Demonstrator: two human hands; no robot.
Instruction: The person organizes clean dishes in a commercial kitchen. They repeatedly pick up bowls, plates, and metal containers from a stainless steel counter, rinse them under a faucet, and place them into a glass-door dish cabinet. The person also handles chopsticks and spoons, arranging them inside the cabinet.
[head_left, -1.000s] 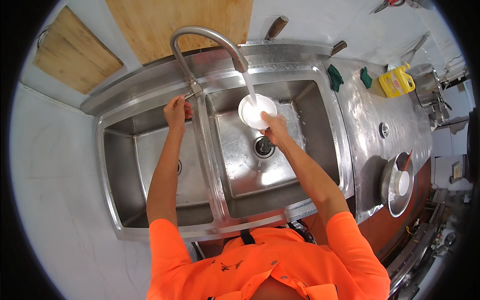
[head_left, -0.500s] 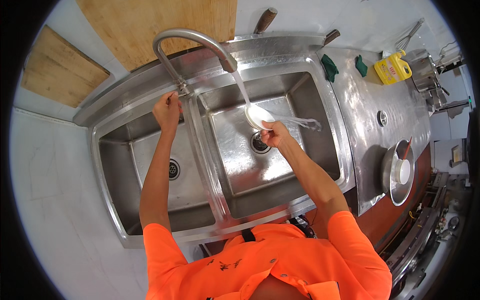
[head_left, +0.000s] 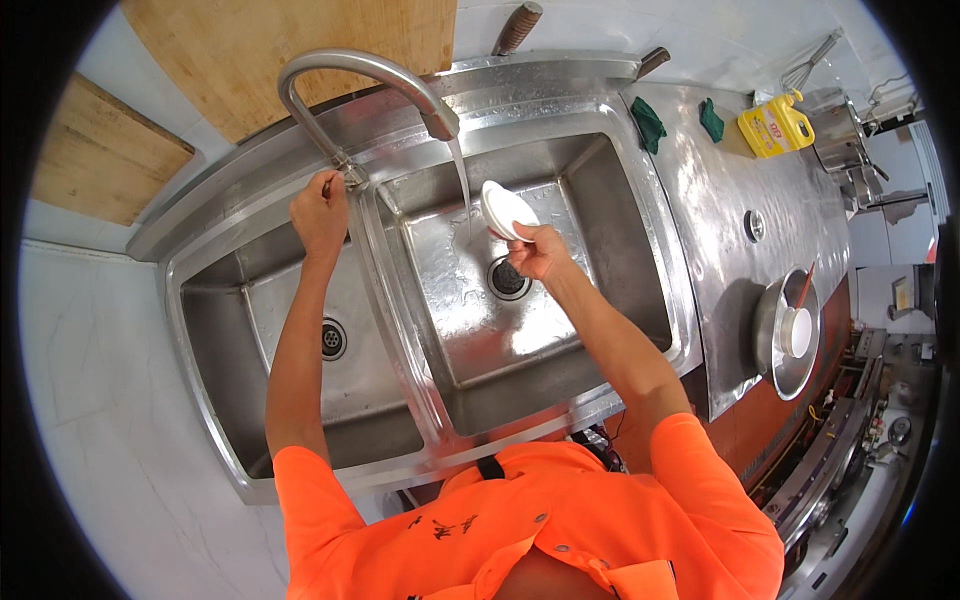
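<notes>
My right hand (head_left: 539,252) grips a small white bowl (head_left: 508,208) by its rim, tilted above the right sink basin (head_left: 455,330). A thin stream of water (head_left: 462,172) runs from the curved metal faucet (head_left: 440,118) and falls just left of the bowl, apart from it. At the faucet's base, my left hand (head_left: 320,215) has its fingers closed on the faucet handle, which they mostly cover. The drain (head_left: 509,279) lies below my right hand.
Left of the divider is a second basin (head_left: 365,375). On the steel counter (head_left: 715,220) stand a yellow jug (head_left: 775,127), green scouring pads (head_left: 648,125) and a metal bowl (head_left: 770,335) holding a white bowl (head_left: 796,332). Wooden boards (head_left: 290,55) lean behind the faucet.
The white bowl has come out of the stream and tilted up; water no longer sprays off it to the right. The stream looks thinner. My left hand stays at the faucet handle.
</notes>
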